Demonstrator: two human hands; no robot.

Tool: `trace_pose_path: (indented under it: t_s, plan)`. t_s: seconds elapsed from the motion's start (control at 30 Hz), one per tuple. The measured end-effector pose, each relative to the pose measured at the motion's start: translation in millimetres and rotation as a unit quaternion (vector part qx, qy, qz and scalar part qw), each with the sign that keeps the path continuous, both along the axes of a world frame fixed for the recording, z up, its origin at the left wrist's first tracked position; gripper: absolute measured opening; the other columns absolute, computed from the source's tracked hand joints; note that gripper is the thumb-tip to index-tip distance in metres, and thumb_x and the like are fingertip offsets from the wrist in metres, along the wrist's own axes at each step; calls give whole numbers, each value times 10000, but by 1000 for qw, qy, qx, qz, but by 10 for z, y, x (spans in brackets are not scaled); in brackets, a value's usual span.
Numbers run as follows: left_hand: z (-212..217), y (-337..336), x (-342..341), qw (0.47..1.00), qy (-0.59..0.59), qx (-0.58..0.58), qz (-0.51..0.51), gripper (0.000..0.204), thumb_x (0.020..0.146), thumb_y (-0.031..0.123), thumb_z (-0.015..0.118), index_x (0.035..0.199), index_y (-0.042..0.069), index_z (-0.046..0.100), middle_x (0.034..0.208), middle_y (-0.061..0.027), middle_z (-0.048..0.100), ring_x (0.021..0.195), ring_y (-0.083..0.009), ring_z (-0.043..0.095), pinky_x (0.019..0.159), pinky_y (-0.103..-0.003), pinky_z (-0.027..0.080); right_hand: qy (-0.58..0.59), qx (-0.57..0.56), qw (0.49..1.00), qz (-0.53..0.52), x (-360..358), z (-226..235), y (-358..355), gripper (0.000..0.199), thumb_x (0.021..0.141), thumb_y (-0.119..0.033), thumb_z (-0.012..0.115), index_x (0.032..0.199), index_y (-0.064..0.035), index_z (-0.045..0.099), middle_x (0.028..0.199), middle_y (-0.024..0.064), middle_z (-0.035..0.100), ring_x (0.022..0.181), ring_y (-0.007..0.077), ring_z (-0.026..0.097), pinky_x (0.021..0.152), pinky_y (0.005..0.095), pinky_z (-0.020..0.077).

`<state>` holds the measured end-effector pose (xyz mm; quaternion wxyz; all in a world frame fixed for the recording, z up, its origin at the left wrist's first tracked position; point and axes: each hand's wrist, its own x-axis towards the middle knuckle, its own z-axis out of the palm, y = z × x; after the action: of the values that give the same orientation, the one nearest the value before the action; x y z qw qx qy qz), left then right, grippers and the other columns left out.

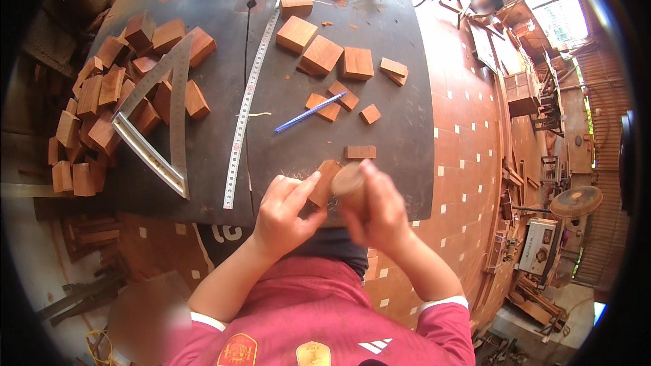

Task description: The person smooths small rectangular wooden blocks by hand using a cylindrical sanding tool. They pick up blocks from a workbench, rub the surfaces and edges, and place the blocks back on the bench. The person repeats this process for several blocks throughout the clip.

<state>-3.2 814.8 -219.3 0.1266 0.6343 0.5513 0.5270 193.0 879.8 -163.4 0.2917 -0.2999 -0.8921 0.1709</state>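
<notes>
At the near edge of a dark table [271,142], my left hand [285,213] grips a reddish wooden block [324,181] between thumb and fingers. Close beside it, my right hand [380,205] is closed around a wooden piece with a rounded end [348,180], slightly blurred by motion. The two pieces are side by side; whether they touch I cannot tell. Just beyond my right hand lies a small rectangular block [360,152]. Farther off, a blue pen [310,112] rests across small flat blocks [323,108].
On the left, a metal set square [178,95] leans over a heap of wooden blocks [88,98]. A white measuring tape [245,105] runs away from me along the table. Larger blocks [321,55] lie beyond the pen. Tiled floor [461,129] borders the table's right side.
</notes>
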Motion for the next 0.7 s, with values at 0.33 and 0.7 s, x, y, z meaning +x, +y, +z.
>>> trace_pose_path:
  t_s: [0.33, 0.7]
  plan:
    - [2, -8, -5, 1000, 0, -1, -9, 606, 672, 11, 863, 1261, -41, 730, 903, -116, 632, 781, -302, 616, 749, -432, 534, -6, -13, 998, 55, -47, 28, -267, 743, 834, -94, 852, 1457, 130, 517, 1158, 272, 686, 970, 426, 710, 844, 470, 600]
    - [-1, -14, 6, 1000, 5, -3, -7, 618, 678, 22, 861, 1278, -28, 724, 910, -117, 627, 790, -298, 618, 758, -426, 538, 5, -37, 998, -49, 46, 19, 30, 732, 825, -87, 843, 1459, 112, 538, 1187, 292, 685, 1015, 442, 703, 887, 485, 595]
